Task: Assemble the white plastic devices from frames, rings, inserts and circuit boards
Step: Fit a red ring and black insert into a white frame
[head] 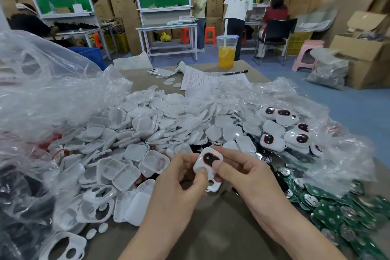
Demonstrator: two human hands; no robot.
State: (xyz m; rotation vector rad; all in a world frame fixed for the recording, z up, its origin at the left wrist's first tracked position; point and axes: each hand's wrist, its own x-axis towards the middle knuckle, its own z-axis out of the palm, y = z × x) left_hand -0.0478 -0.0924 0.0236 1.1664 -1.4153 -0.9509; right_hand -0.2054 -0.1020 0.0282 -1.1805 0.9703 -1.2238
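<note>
Both my hands hold one white plastic device with a black oval insert ringed in red, just above the table's middle. My left hand grips its left lower side, thumb on the front face. My right hand pinches its right side, thumb over the black insert. A white frame lies under the device on the table. A big heap of white shells spreads behind my hands. Several finished devices lie at the right. Green circuit boards are piled at the lower right.
Crumpled clear plastic bags rise at the left and far right. Loose white frames lie at the lower left. A cup of orange drink, a phone, a paper sheet and a pen are at the table's far end.
</note>
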